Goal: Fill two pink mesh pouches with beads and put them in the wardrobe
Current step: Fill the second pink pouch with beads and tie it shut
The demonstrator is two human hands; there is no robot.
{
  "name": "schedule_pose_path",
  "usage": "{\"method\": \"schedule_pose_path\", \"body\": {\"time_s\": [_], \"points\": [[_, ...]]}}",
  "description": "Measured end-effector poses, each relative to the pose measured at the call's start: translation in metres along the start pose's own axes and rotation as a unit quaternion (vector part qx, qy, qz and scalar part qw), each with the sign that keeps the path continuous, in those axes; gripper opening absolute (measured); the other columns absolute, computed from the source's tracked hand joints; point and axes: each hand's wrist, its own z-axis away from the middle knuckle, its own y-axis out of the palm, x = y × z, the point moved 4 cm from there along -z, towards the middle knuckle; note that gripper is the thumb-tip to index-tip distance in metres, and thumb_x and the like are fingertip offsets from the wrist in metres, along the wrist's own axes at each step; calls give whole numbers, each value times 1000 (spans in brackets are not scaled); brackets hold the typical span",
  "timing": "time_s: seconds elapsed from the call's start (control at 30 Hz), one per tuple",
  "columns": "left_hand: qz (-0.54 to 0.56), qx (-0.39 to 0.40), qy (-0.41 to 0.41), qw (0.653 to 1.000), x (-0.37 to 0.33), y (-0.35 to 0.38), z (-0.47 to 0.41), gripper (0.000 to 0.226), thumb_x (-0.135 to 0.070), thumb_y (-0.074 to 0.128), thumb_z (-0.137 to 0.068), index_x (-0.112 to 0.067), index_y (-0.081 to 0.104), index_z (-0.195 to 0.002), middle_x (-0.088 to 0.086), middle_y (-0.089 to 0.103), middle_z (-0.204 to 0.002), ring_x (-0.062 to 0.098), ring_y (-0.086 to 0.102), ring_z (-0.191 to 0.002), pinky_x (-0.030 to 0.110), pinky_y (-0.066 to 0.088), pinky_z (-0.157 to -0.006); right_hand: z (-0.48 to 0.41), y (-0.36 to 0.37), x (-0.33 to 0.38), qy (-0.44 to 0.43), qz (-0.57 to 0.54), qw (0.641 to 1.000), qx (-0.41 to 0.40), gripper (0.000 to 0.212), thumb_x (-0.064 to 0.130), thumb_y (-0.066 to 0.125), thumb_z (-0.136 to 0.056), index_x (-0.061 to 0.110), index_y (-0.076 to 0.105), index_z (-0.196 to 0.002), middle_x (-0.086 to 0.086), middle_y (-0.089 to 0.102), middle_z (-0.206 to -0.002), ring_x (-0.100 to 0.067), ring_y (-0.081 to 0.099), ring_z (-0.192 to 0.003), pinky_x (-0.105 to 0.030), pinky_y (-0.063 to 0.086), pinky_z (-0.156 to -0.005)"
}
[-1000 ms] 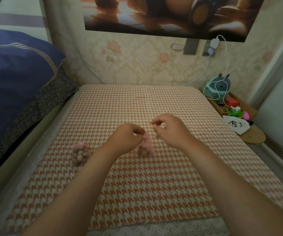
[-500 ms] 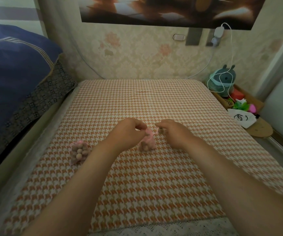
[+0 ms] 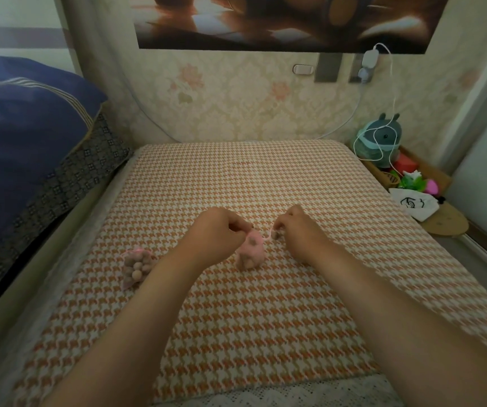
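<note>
A pink mesh pouch [image 3: 250, 250] full of beads stands on the orange houndstooth cloth [image 3: 236, 318] between my hands. My left hand [image 3: 217, 232] pinches its drawstring on the left side of the pouch's neck. On the other side my right hand [image 3: 295, 229] pinches the pink drawstring [image 3: 268, 237], pulled out to the right. A second pink mesh pouch [image 3: 136, 267], closed and filled with brown beads, lies to the left on the cloth, apart from both hands.
A bed with a blue quilt [image 3: 22, 136] borders the left side. At the right stands a wooden box [image 3: 430, 171] with a teal toy [image 3: 380, 139], a white cable and small bright items, with a white pouch [image 3: 415, 202] in front of it. The wallpapered wall lies behind.
My hands have lowered toward the cloth and drawn apart, pulling the drawstring out to the sides. The pouch's neck has tightened. The left pouch has not moved.
</note>
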Motion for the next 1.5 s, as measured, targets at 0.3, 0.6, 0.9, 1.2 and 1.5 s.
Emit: {"method": "schedule_pose_path", "body": {"time_s": [0.3,0.6,0.9,1.2,1.5], "points": [[-10,7,13,1000,2,5,3,18,-23,62,-92,-26,75,-103,-17,67,-110,-6,58,-78,11,40,-60,-5,4,-8,23,-11,1000,-4,29,1,54,-98,22,65,-116,-7,52,-126,-23,59,-101,-38,55,-88],[-16,9,17,1000,5,7,1,20,-24,61,-92,-26,75,-107,-15,68,-114,-5,59,-78,13,45,-64,-23,12,-8,18,-11,999,25,57,-3,49,-97,21,51,-149,-12,27,-165,-34,41,-143,-44,41,-115],[-22,17,16,999,3,11,-2,20,-27,59,-93,-29,74,-105,-15,67,-115,15,68,-69,29,57,-59,-19,6,2,-18,-117,992,44,25,15,56,-91,28,69,-109,-2,57,-118,-15,57,-101,-31,46,-87],[-6,16,8,1000,3,11,-2,22,-27,60,-93,-27,73,-109,-14,67,-115,11,69,-76,23,55,-64,-8,-7,8,-6,-209,978,7,22,9,65,-92,29,72,-97,13,66,-95,-2,61,-83,-20,47,-74],[26,11,12,1000,5,6,1,22,-23,58,-95,-22,74,-110,-8,72,-106,7,64,-93,25,49,-82,26,-66,61,-74,-325,942,-40,13,22,86,-81,32,79,-85,14,76,-83,5,60,-60,-18,51,-65]]}}
